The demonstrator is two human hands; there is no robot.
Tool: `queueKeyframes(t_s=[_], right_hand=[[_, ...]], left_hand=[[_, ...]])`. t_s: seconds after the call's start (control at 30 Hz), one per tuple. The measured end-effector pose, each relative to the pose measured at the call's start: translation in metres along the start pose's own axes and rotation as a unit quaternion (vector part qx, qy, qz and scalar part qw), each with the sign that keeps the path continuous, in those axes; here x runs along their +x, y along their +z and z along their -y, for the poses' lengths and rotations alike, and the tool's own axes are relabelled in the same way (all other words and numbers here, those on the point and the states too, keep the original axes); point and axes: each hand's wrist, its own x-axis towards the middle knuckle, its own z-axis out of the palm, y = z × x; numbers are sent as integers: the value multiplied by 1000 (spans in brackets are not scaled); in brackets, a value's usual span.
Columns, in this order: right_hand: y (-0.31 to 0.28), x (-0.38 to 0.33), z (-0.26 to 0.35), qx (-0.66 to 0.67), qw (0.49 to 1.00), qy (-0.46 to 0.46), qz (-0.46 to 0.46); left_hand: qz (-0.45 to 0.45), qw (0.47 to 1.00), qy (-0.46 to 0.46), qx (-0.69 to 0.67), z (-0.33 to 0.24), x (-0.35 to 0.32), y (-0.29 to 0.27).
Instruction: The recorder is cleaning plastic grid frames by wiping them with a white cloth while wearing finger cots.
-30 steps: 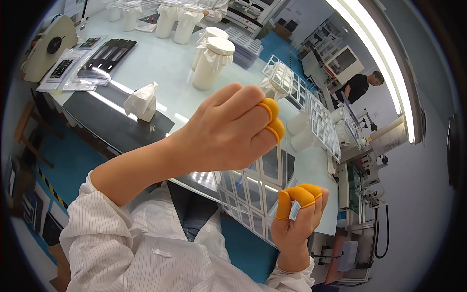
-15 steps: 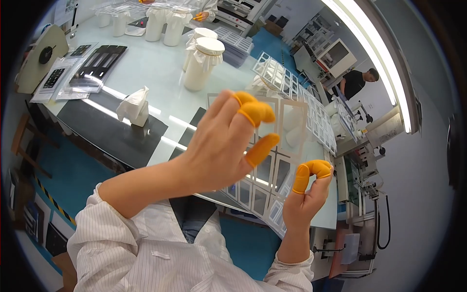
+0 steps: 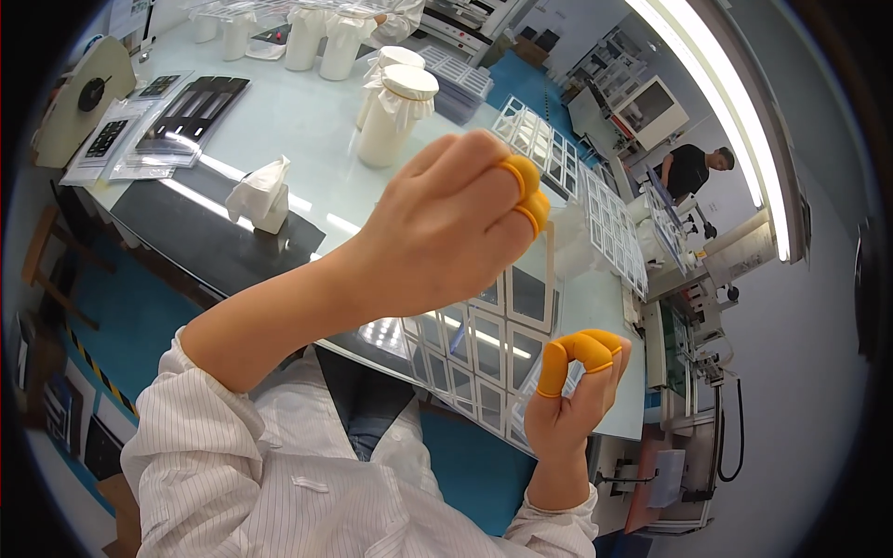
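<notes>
A clear sheet with rows of grey-edged rectangular panels [image 3: 530, 299] spreads under my hands at the table's front edge. My left hand [image 3: 446, 219] is above its far left part, fingers curled in and knuckles up. Orange finger cots cover fingertips on this hand; its thumb and whatever it pinches are hidden. Beside the sheet's right edge, my right hand [image 3: 579, 381] has its orange-covered thumb and bent fingers closed together, apparently on that edge. The exact contact is hard to make out.
White cloth-covered jars [image 3: 395, 121] stand beyond my left hand. A small tissue box [image 3: 265, 200] sits on the dark table strip. Black panels [image 3: 191, 116] lie far left, white grid frames [image 3: 609, 232] right. One person [image 3: 688, 172] is at the back right; another's sleeve [image 3: 400, 23] shows at the top.
My left hand has gone from thumb and fingers apart to curled, with its knuckles turned up. My right hand has moved slightly left and nearer, and the panelled sheet has shifted left too.
</notes>
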Motion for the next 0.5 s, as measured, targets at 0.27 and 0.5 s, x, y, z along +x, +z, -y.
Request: queueKeyframes(t_s=[0.27, 0.5], right_hand=[[6, 0, -1, 2, 998, 65, 0], [8, 0, -23, 43, 993, 107, -16]], left_hand=[[-8, 999, -26, 33, -8, -24, 13], [140, 726, -505, -445, -47, -36, -16]])
